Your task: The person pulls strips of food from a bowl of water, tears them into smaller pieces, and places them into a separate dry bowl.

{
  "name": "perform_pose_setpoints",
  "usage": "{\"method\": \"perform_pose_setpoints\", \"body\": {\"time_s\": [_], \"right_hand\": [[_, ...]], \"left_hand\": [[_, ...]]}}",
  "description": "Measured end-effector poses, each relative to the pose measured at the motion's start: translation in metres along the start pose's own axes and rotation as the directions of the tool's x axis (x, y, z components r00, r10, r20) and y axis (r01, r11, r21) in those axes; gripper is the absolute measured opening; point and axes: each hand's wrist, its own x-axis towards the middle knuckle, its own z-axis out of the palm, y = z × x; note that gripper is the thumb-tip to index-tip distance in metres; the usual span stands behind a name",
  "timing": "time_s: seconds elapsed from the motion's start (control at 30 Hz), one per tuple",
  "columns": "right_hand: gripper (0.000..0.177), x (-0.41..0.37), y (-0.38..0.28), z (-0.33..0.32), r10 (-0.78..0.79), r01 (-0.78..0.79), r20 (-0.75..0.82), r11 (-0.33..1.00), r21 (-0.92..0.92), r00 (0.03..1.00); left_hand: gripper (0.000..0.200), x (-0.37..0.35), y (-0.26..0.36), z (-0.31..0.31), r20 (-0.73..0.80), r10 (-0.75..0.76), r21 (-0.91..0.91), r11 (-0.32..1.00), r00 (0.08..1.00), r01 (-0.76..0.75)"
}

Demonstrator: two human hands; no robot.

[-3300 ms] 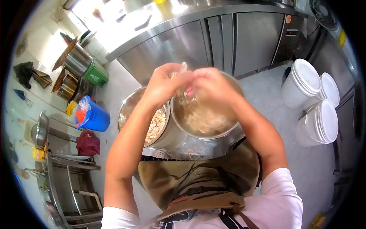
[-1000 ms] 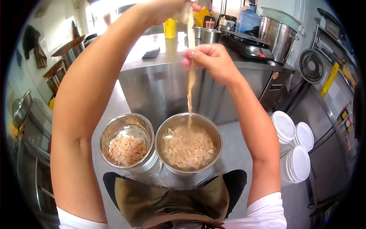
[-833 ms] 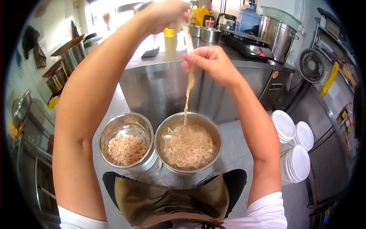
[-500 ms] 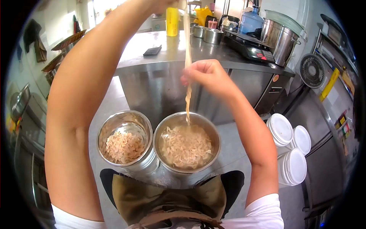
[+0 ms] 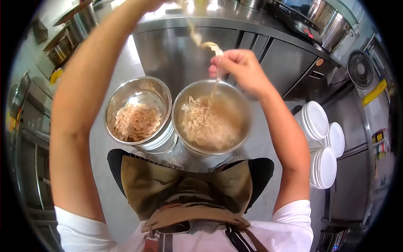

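Note:
My right hand [image 5: 238,67] is closed, thumb against fingers, on a pale, limp, ribbon-like strip [image 5: 212,45]. Above the fingers the strip runs slack up and to the left. Its lower end hangs into a steel bowl [image 5: 247,107] of cloudy liquid with many curled pale strips [image 5: 210,126]. Only the edge of my left hand [image 5: 157,3] shows at the top of the view; its fingers are cut off. A second steel bowl [image 5: 161,90], on the left, holds a heap of drained, pinkish-beige curled pieces [image 5: 137,122].
The left bowl rests on a white bucket [image 5: 161,143]. At the right stand several white lidded buckets [image 5: 317,119]. Ahead is a steel counter [image 5: 184,42] with a scale [image 5: 300,25] and a large pot [image 5: 329,25]. A black fan [image 5: 360,69] is at far right.
The view has tipped down, so the bowls appear higher and my left hand is nearly out of frame. The strip, taut and straight before, now hangs slack and bent above my right hand.

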Motion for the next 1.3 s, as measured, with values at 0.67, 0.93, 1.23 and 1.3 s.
{"method": "perform_pose_setpoints", "body": {"time_s": [0.67, 0.93, 1.23, 1.3], "right_hand": [[0.021, 0.023, -0.010, -0.017, 0.020, -0.024, -0.038, 0.995, -0.101, 0.999], [0.019, 0.024, -0.024, -0.026, -0.066, 0.060, -0.039, 0.988, -0.140, 0.997], [0.018, 0.019, -0.046, -0.024, 0.049, -0.058, -0.042, 0.971, -0.231, 0.998], [0.020, 0.018, -0.037, -0.024, 0.045, -0.052, -0.039, 0.981, -0.187, 0.998]], "left_hand": [[0.034, -0.089, -0.011, 0.083, 0.273, 0.297, 0.200, 0.913, 0.915, -0.356], [0.037, -0.091, -0.020, 0.088, 0.526, 0.116, -0.170, 0.985, 0.843, -0.029], [0.036, -0.109, -0.012, 0.091, 0.334, 0.293, -0.178, 0.953, 0.896, -0.245], [0.036, -0.108, -0.014, 0.090, 0.327, 0.312, -0.111, 0.950, 0.892, -0.292]]}}
